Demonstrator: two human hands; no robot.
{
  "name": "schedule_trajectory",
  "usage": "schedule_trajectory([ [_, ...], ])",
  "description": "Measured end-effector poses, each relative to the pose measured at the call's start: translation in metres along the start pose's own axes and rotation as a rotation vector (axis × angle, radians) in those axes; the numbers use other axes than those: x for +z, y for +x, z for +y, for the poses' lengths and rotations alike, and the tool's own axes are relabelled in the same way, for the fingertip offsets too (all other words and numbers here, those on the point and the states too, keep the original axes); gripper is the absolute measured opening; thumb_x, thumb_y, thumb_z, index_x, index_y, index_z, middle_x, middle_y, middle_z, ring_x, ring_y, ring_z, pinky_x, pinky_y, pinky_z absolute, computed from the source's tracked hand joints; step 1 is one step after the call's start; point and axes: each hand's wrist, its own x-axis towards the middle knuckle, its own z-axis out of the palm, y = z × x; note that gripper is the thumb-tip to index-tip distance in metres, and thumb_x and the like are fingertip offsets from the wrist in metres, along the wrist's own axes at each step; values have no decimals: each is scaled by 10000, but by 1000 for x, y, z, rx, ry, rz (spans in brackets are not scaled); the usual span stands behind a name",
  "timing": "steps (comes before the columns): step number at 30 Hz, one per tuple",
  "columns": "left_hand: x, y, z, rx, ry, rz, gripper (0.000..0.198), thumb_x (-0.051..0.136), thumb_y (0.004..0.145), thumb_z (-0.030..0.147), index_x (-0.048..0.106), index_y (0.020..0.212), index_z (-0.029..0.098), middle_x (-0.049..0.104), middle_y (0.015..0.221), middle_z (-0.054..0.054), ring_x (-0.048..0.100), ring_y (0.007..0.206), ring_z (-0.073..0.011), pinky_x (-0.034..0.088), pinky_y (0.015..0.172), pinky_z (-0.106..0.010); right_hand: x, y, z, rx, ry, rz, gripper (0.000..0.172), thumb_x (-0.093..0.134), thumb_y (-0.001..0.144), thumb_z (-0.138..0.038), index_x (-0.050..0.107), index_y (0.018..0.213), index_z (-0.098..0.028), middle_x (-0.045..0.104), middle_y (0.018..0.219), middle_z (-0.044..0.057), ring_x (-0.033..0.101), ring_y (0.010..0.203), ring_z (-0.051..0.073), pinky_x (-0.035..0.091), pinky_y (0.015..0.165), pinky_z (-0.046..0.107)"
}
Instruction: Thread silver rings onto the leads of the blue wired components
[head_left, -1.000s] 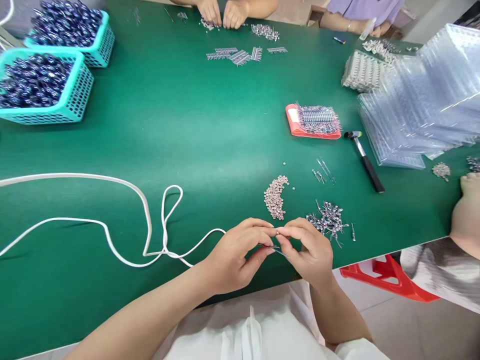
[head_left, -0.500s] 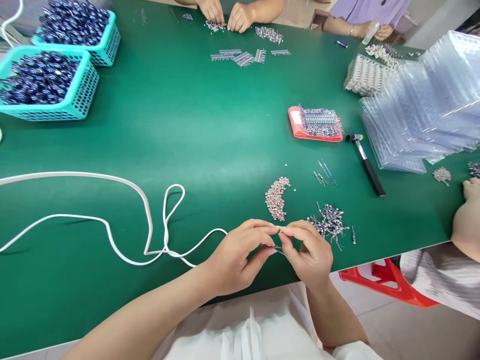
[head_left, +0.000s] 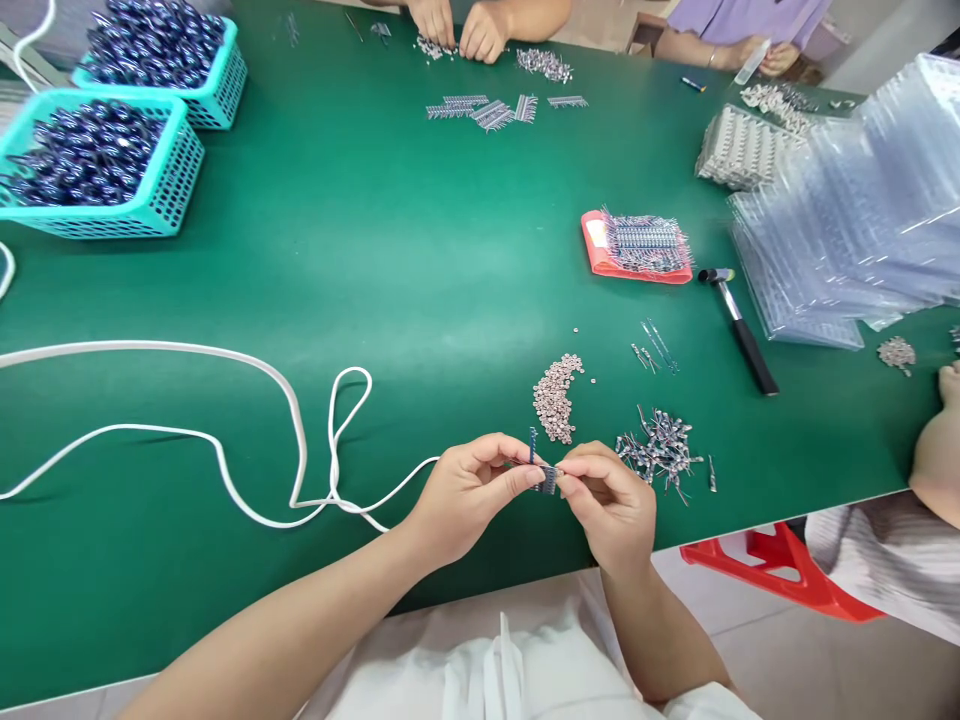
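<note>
My left hand (head_left: 472, 495) pinches a small blue-grey strip of fine ridged parts (head_left: 550, 481) between thumb and fingers, with a thin dark blue piece standing up by the fingertips. At the strip's right end, my right hand (head_left: 616, 505) is closed in a pinch; whatever tiny piece lies between its fingertips is hidden. Just beyond my hands is a curved pile of small pinkish rings (head_left: 555, 400). Right of them lies a heap of short dark metallic pieces with wire ends (head_left: 660, 445). A few thin pieces (head_left: 660, 345) lie above that heap.
Left are turquoise baskets (head_left: 169, 185) of shiny dark blue parts and a white cord (head_left: 217, 460). A red packet (head_left: 600, 265) with wiry strips, a hammer (head_left: 750, 355) and stacked clear trays (head_left: 847, 220) stand right. Other people's hands (head_left: 484, 32) work across the green table (head_left: 360, 220).
The strip between my hands has turned and now shows its ridged face. My left thumb has come up onto it, and the fingertips sit slightly lower. The view has shifted slightly.
</note>
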Motion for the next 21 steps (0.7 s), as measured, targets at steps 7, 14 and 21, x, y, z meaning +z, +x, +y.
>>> schedule_trajectory([
  [7,-3,-1,-3,17,135,31,124,793,789,260,716,778,164,760,829,-29,706,794,-144,577,792,-250,0,3,0,0,1,-1,210,668,859,-98,739,958,-269,655,804,20,602,746,156,483,614,286],
  [14,-3,-2,-5,50,209,43,142,784,791,291,717,789,166,759,834,-45,715,805,-173,589,807,-289,0,2,0,9,-4,-1,193,672,858,-109,742,952,-263,661,805,20,610,744,155,488,619,287],
  [21,-3,-1,-5,61,226,38,164,776,799,309,707,789,160,760,841,-59,720,803,-182,598,811,-304,0,2,-1,25,-25,11,136,679,864,-148,738,929,-251,665,796,30,613,740,165,486,598,292],
])
